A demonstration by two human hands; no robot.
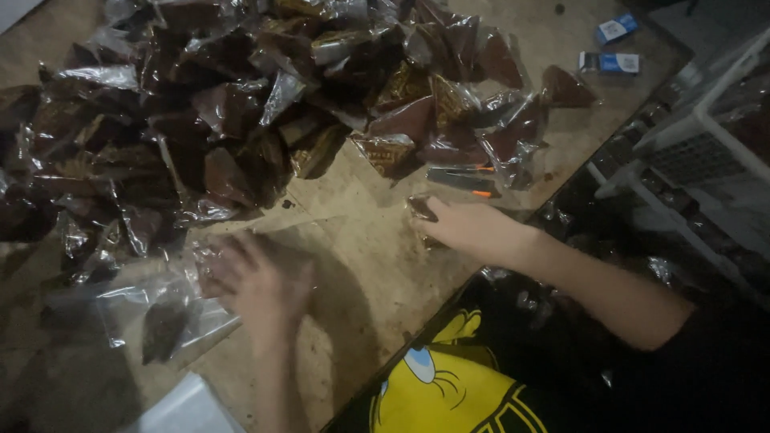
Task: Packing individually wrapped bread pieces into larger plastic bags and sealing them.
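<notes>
Left hand flat, fingers spread, pinning clear bag to worktop. Right hand curled around small dark packet beside heaped packets, within easy reach.

Black tee w/ yellow cartoon bird print on front, short sleeves, both forearms bare, no gloves.

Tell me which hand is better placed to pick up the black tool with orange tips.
Probably the right hand. It rests on a small packet just below the black tool. The left hand is farther away, on a clear bag near the table edge.
</notes>
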